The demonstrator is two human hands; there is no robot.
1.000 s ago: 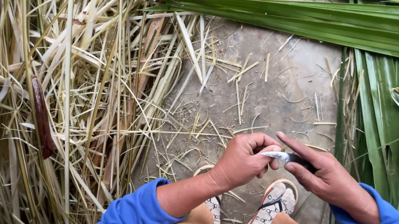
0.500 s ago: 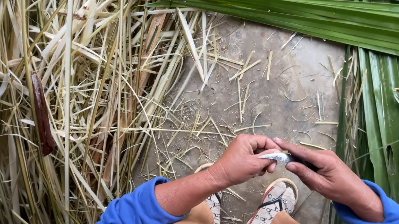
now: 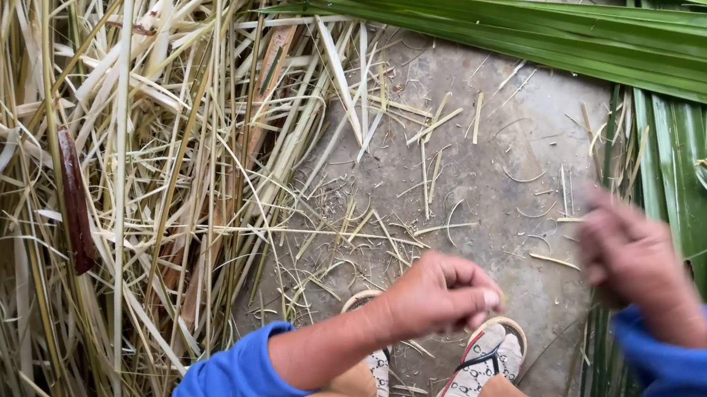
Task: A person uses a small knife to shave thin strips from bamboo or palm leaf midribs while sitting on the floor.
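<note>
A: Start at the left. What's there?

B: One big heap of dry straw-coloured strips (image 3: 121,185) on the concrete floor (image 3: 496,160), with a single dark reddish-brown pod-like piece (image 3: 77,210) lying in it.

A: And the hands?

B: Two, both in blue sleeves. The left hand (image 3: 436,293) is curled nearly closed above the feet, fingers (image 3: 477,293) pinched against the thumb; something pale may be nipped at the tips, but it is too small to be sure. The right hand (image 3: 635,265) is blurred with motion, so I cannot tell how far it is open or whether it has hold of anything.

A: Below them?

B: Two patterned sandals (image 3: 475,375), one half hidden under the left forearm.

A: On the right?

B: Long green palm leaves (image 3: 628,49), many blades fanned over each other; I can't count them exactly.

A: What could go wrong?

B: I'd judge that a hand moving that fast close to the feet and to stiff leaf edges could get nicked, and the loose scraps underfoot could make a sandal slip.
</note>
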